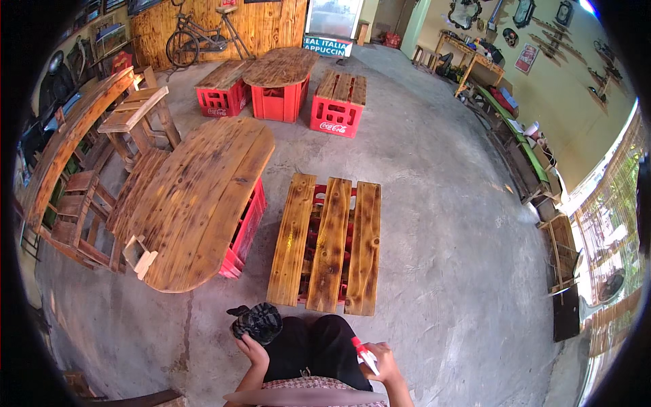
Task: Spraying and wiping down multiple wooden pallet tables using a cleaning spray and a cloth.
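My left hand (253, 351) holds a bunched dark patterned cloth (258, 323) beside my left knee. In my right hand (383, 362) is a small white spray bottle with a red nozzle (367, 354), near my right thigh. Just beyond my knees stands a low bench (331, 244) of three scorched wooden planks on a red plastic crate. Yellowish marks show on its left and middle planks. Both hands are apart from the bench.
A long oval wooden table (203, 203) on red crates stands to the left, with a small wooden holder (140, 256) at its near end. Wooden stools (135, 114) are farther left. Crate seats (335, 109) and another table (280, 67) stand ahead; a green-topped bench (524, 142) lines the right wall.
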Demonstrator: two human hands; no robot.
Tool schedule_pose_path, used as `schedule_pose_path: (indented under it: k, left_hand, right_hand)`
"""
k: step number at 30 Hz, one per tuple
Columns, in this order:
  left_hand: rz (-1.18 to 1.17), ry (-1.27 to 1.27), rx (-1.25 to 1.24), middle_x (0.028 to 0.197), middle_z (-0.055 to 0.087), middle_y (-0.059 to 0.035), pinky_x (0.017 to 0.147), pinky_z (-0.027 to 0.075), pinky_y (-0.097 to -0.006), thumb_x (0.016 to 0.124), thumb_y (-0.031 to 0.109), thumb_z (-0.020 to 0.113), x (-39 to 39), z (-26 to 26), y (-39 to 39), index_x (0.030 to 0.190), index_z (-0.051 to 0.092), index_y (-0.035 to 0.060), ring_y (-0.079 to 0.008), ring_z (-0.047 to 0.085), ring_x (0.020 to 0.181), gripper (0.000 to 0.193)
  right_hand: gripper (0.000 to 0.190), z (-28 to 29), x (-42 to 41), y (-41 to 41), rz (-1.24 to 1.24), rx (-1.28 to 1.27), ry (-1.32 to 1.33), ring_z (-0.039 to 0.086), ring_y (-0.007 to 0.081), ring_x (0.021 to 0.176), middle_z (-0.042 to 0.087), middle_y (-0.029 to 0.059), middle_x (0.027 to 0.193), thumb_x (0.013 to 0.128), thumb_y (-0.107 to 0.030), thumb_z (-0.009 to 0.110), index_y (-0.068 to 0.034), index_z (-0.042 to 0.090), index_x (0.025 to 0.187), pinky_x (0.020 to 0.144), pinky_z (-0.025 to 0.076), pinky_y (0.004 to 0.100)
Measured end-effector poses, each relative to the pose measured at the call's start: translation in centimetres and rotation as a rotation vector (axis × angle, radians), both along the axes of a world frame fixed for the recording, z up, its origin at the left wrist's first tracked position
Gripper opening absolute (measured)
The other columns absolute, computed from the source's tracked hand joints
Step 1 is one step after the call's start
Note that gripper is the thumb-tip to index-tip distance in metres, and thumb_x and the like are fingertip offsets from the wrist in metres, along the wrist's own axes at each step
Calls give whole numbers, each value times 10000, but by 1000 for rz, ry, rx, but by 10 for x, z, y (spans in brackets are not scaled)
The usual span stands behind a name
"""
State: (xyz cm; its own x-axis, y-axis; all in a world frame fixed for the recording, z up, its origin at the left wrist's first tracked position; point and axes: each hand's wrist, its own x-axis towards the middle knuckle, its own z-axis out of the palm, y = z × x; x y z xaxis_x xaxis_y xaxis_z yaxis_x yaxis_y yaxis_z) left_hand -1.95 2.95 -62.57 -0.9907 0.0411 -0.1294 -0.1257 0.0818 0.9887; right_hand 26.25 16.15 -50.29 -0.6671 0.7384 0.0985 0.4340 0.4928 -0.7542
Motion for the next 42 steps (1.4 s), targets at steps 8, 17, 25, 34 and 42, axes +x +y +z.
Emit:
schedule_pose_path:
  k: [8, 17, 25, 34, 42]
  left_hand:
    - [-343, 302, -15, 1145, 516, -179, 944, 364, -375, 886, 150, 430, -18, 35, 23, 1161, 476, -47, -292, 495, 1064, 342]
    - [-781, 572, -777, 1369, 353, -199, 1006, 188, -663, 821, 352, 570, -24, 84, 113, 1298, 456, 203, -457, 218, 1313, 512]
    - [-695, 740, -949, 1393, 310, -209, 979, 225, -663, 817, 478, 578, -34, 57, 159, 1327, 433, 261, -459, 252, 1289, 572]
    - [-644, 880, -900, 1363, 352, -236, 969, 250, -640, 852, 492, 512, -93, 57, 305, 1325, 437, 230, -452, 305, 1261, 545]
    - [-622, 822, -909, 1376, 358, -218, 962, 255, -661, 823, 508, 542, -152, 58, 420, 1284, 465, 233, -450, 312, 1266, 543]
  right_hand:
    - [367, 4, -16, -3, 30, -30, 98, 604, 325, 664, 616, 109, 692, 529, -181, 653, -87, 623, 882, 703, 449, 377]
    - [300, 4, -7, 1, -69, -25, 78, 602, 330, 643, 632, 110, 701, 524, -141, 607, -83, 620, 817, 667, 470, 369]
    - [306, 7, -10, 17, -141, -108, 103, 592, 314, 611, 622, 94, 679, 508, -125, 592, -84, 626, 809, 668, 471, 353]
    - [240, 32, -23, 71, -286, -46, 113, 583, 300, 635, 612, 88, 670, 483, -30, 548, -82, 612, 709, 635, 481, 351]
    - [193, 50, -35, 100, -366, -44, 95, 546, 218, 529, 595, 86, 628, 501, -32, 495, -36, 590, 669, 533, 454, 292]
